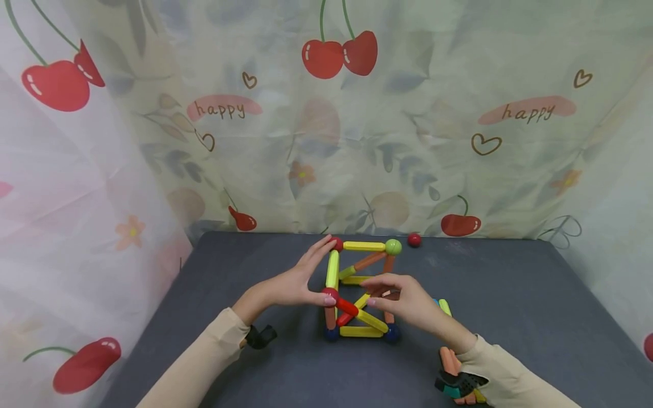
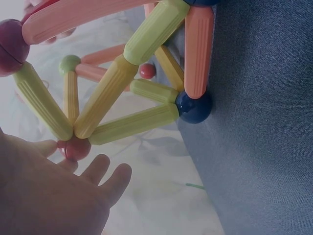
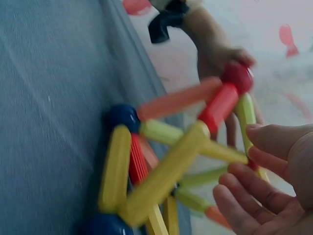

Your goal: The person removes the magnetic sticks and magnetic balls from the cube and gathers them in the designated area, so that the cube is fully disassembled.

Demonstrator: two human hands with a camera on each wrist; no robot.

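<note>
A box-like frame of magnetic sticks [image 1: 361, 332] and balls stands on the dark table. My left hand [image 1: 285, 289] spans its left side with fingers stretched. The thumb touches the front red ball [image 1: 330, 296], and the fingertips touch the back red ball [image 2: 76, 148]. From the front red ball a red stick [image 3: 218, 107] and a yellow stick [image 3: 166, 174] run in line down to a blue ball [image 1: 391, 332]. My right hand [image 1: 403, 297] hovers at the frame's right side, fingers loosely bent, holding nothing. A green ball [image 1: 393, 247] tops the back right corner.
Behind the frame lies a loose red ball [image 1: 414, 240]. Loose orange sticks [image 1: 450, 361] lie under the right wrist, partly hidden by its camera. A light green stick [image 1: 445, 307] sits just beyond the right forearm. A printed curtain [image 1: 326, 141] hangs behind the table [image 1: 510, 317].
</note>
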